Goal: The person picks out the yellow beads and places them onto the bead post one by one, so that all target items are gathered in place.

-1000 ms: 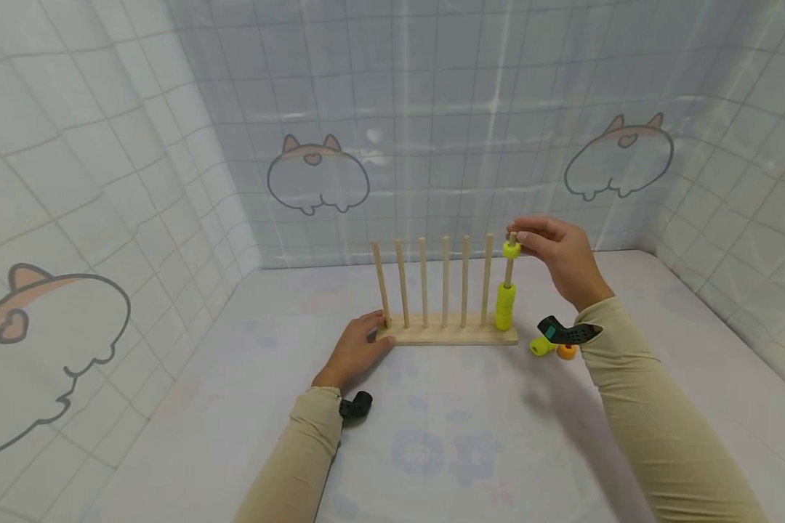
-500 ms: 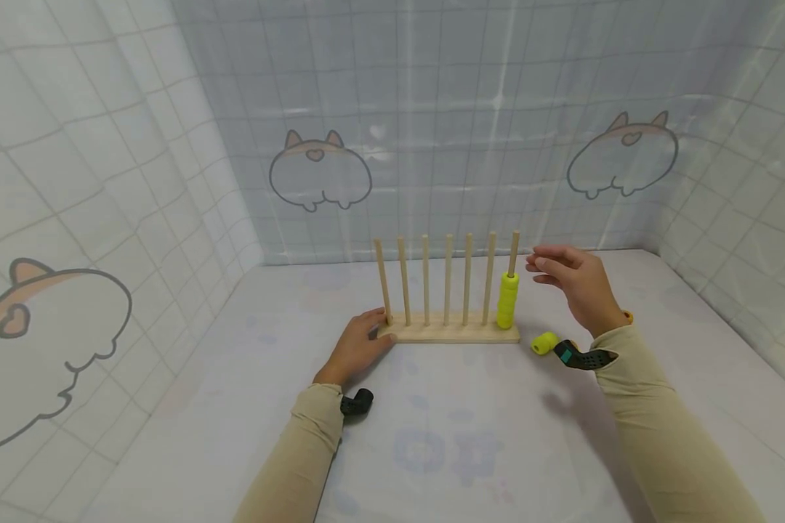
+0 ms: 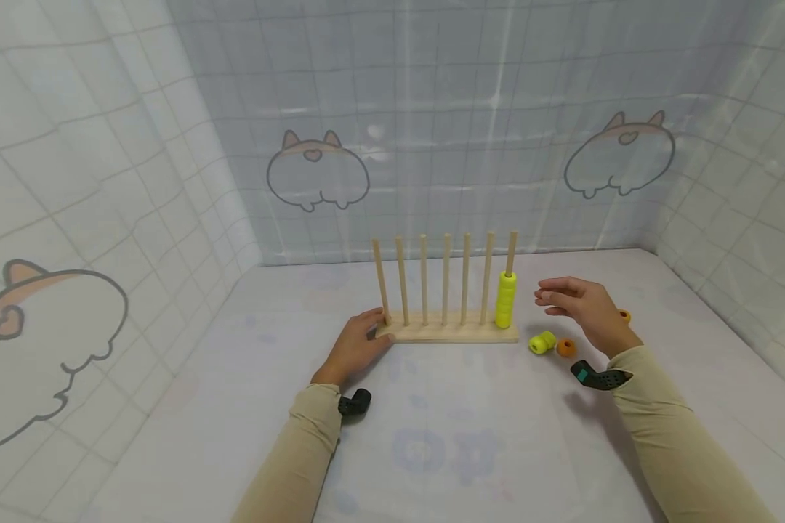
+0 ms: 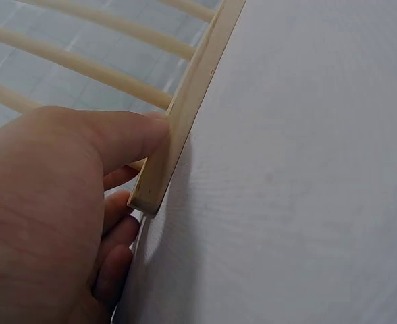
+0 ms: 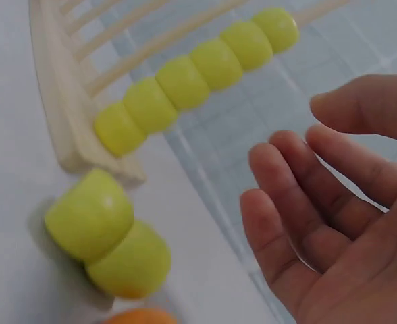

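Note:
My left hand (image 3: 353,350) grips the left end of a wooden peg rack (image 3: 446,335), thumb on its front edge and fingers behind, as the left wrist view also shows. Upright wooden pegs (image 3: 446,280) stand in a row along the base. On the rightmost peg sits a stack of several yellow-green beads (image 5: 183,82), its upper part bare. To the right of that peg my right hand (image 3: 587,311) hovers over the table with fingers loosely bent and nothing between them. Below it lie two yellow-green beads (image 5: 94,209) end to end, beside an orange bead (image 3: 562,354).
Another orange bead (image 3: 627,317) lies to the right, partly behind the right hand. The table (image 3: 432,421) has a pale printed cover. Tile-patterned sheets (image 3: 464,145) with cartoon animal drawings rise at the back and both sides.
The yellow-green bead near the top of the rightmost peg has dropped onto the stack. My right hand has left the peg and moved right and down. The left hand stays in place.

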Available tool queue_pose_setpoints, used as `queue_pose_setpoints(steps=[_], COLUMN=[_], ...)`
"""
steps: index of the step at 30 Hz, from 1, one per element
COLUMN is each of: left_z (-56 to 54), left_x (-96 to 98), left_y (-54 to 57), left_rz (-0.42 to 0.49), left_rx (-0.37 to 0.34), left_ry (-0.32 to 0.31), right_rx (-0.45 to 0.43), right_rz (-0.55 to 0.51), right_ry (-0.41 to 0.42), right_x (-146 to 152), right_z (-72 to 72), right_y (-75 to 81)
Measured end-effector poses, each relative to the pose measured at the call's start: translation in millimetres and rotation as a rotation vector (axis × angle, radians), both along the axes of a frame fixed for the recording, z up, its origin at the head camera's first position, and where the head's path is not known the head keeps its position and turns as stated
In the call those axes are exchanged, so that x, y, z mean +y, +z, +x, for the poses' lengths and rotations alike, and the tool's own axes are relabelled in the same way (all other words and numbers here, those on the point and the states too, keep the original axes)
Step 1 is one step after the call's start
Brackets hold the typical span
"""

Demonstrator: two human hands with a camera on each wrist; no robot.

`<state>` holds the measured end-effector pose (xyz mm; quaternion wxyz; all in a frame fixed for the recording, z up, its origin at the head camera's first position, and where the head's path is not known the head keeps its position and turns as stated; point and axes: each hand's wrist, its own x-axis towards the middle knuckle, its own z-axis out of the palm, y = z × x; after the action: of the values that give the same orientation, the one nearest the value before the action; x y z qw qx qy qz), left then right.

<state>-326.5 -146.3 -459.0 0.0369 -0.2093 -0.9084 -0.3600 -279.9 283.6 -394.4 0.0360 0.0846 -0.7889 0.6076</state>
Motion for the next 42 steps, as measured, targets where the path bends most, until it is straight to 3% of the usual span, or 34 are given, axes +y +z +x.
queue_pose_setpoints(steps=[4, 13, 22, 30, 42], left_z=[-0.8, -2.0, -0.4, -1.5, -2.5], left_x=[-1.1, -0.9, 0.2, 0.8, 0.6], left_y=[0.5, -2.9, -0.5, -3.0, -2.6], left_rz=[0.003, 0.013, 0.020, 0.011, 0.007], left_rx=[-0.004, -0.006, -0.003, 0.008, -0.007], left_ry=[0.006, -0.007, -0.002, 0.005, 0.010], right_rx=[-0.053, -0.187, -0.209, -0.180, -0.224], right_rz=[0.066, 0.220, 0.308, 0.358, 0.404], right_ry=[-0.005, 0.087, 0.106, 0.197, 0.276], right_x=[7.6, 17.7, 26.8, 33.2, 32.7], right_z=[-0.5, 3.0, 1.6, 3.9, 5.3], right_y=[-5.9, -11.7, -20.1, -22.5, -20.9])
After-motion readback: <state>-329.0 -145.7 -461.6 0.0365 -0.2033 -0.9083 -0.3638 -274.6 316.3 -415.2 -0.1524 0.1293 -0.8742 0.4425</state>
